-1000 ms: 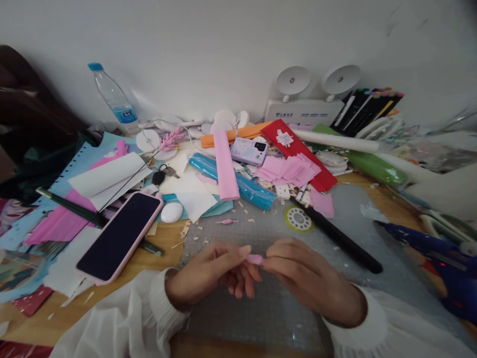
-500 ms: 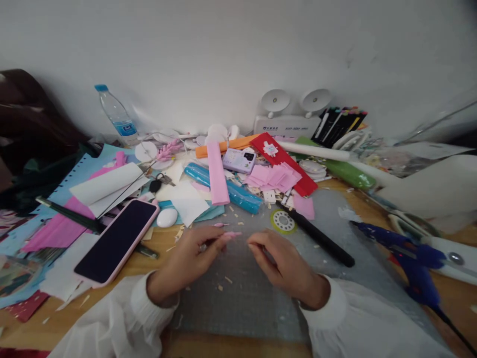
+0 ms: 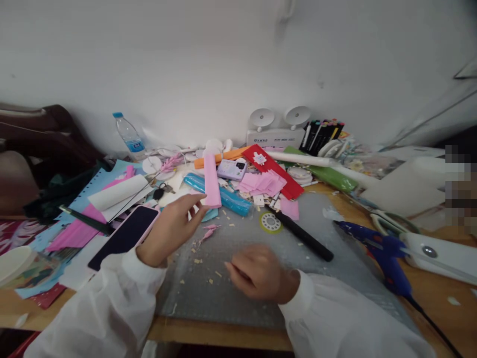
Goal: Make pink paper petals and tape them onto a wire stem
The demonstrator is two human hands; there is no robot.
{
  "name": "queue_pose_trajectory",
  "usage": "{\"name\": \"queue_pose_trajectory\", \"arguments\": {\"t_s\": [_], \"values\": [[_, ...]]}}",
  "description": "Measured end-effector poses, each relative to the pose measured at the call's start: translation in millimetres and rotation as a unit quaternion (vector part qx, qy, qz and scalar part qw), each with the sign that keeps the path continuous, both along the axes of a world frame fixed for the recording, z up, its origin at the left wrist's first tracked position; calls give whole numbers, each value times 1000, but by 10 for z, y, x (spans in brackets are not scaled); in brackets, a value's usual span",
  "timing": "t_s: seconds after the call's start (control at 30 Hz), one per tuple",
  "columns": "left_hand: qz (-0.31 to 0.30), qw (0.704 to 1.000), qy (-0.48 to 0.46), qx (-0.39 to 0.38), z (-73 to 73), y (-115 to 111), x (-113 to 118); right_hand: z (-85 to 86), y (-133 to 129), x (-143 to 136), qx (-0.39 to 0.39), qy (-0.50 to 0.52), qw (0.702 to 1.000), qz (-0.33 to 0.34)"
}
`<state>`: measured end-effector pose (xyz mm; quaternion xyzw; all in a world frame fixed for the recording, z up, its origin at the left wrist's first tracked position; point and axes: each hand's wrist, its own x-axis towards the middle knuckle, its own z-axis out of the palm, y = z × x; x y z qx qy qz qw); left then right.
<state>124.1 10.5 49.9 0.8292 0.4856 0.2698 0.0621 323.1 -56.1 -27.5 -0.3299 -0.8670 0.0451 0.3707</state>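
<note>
My left hand [image 3: 179,221] reaches over the left of the grey cutting mat [image 3: 246,313]. Its fingertips are at the lower left edge of a pink paper strip [image 3: 212,181], with thumb and forefinger apart. Below them, small twisted pink paper pieces [image 3: 209,231] lie on the mat. My right hand [image 3: 257,272] hovers low over the middle of the mat, its fingers curled in and somewhat blurred; anything inside them is hidden. Beyond it lie a round green-rimmed dial-like disc [image 3: 270,223] and a black stick-like tool [image 3: 301,233].
A blue glue gun [image 3: 383,253] with its cord lies at right, beside scissors [image 3: 391,221]. A phone [image 3: 124,236] lies at left. Behind are a blue wrapped roll [image 3: 236,200], pink paper squares [image 3: 263,183], a red strip [image 3: 286,179], markers [image 3: 322,136] and a water bottle [image 3: 128,134].
My left hand has let go of a small twisted pink piece, now on the mat, and moved up to the pink strip. My right hand has drawn nearer to me and curled in.
</note>
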Motion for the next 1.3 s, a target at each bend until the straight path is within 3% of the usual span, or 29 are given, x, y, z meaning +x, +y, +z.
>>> {"name": "queue_pose_trajectory", "arguments": {"t_s": [0.13,0.33,0.5,0.67,0.8,0.93,1.0,1.1,1.3], "values": [[-58,998,22,14,102,310,449,6,-21,-25,29,-13,999,2],[-118,988,93,-25,-155,948,1138,-24,29,1,47,-9,999,-19],[-103,989,85,-65,-287,1224,1327,-36,68,15,41,12,999,-25],[-71,992,26,-99,-163,1259,1317,-9,73,25,-4,70,997,-26],[-64,987,-53,-138,114,1032,1191,69,87,61,-91,170,980,-58],[-94,968,-119,-200,350,492,955,152,110,112,-178,282,939,-82],[-113,931,-208,-277,376,193,834,164,119,134,-208,316,923,-71],[-120,896,-251,-346,267,-170,683,138,116,150,-236,325,915,-39],[-39,868,-319,-378,-203,-588,389,55,41,107,-263,235,935,30]]}}
